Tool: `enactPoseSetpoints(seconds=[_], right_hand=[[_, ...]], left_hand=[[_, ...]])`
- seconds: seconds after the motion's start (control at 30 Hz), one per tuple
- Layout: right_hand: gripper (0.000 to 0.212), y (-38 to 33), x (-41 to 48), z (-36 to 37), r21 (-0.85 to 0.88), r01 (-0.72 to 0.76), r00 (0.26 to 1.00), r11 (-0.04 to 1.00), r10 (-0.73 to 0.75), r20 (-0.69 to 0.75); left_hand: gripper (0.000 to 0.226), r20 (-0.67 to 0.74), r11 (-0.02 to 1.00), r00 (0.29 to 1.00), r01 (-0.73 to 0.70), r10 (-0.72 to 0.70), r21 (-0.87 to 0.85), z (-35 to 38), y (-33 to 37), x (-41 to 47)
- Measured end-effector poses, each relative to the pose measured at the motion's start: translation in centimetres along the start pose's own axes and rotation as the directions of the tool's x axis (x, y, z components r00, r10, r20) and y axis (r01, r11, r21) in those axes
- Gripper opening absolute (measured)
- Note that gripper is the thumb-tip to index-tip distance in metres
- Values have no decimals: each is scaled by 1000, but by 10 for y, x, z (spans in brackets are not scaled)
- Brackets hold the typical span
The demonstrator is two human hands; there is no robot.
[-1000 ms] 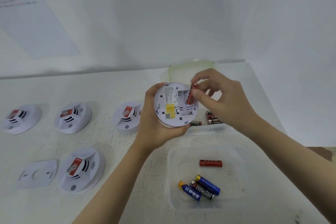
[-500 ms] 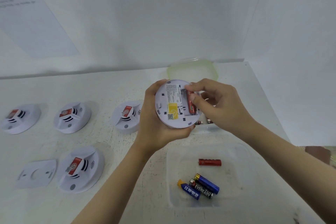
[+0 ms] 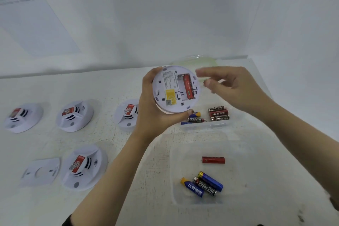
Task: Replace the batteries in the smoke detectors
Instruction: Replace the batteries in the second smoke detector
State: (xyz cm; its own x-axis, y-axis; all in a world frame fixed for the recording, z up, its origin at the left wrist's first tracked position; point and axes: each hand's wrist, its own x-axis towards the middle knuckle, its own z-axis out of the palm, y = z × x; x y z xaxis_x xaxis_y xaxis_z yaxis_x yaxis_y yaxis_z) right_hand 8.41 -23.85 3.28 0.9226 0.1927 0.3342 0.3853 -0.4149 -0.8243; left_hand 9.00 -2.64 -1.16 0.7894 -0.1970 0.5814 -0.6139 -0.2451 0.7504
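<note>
**A:** Where do the hands stand?

**B:** The left hand wraps fingers and thumb round the rim of a smoke detector. It holds the unit above the surface at frame centre, with the back turned to the camera. The right hand, just right of it, is blurred. Its fingers are loosely apart and grip nothing.

**A:** And the battery bay?

**B:** One red battery lies in the right slot. The slot beside it looks empty, so I judge this unit half filled. It needs one more cell, then probably the mounting plate at lower left, if that is its cover.

**A:** Supplies?

**B:** Just below the detector, a far tub of clear plastic holds several cells. A near tub at lower right holds four. Those may be the spent ones, but I cannot tell.

**A:** The rest?

**B:** Four more detectors sit face up at left. Whether they are done, the view does not show.
</note>
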Motion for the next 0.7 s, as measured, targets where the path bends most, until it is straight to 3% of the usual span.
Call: enactPoseSetpoints(seconds=[0.03,0.1,0.13,0.23,0.4,0.6,0.7], right_hand=[[23,3,2,-4,-212,48,998,976,-37,54],[14,9,5,-10,-588,164,968,792,-15,250],[11,10,5,-11,-693,213,944,689,39,328],[14,11,2,-6,-815,312,888,488,155,433],[19,12,4,1,-858,375,876,351,169,451],[13,22,8,7,-826,414,858,382,141,495],[11,28,7,5,-782,401,873,478,57,483]], left_hand=[[95,4,1000,1000,12,-12,0,0,-2,-1],[95,19,999,999,34,-34,2,0,-4,-4],[95,24,999,999,40,-40,4,0,-6,-6],[95,28,999,999,41,-41,16,0,-8,-8],[94,29,998,998,47,-48,35,0,-11,-7],[94,19,998,999,43,-44,38,0,-13,-6],[94,17,998,998,59,-60,37,0,-13,-6]])
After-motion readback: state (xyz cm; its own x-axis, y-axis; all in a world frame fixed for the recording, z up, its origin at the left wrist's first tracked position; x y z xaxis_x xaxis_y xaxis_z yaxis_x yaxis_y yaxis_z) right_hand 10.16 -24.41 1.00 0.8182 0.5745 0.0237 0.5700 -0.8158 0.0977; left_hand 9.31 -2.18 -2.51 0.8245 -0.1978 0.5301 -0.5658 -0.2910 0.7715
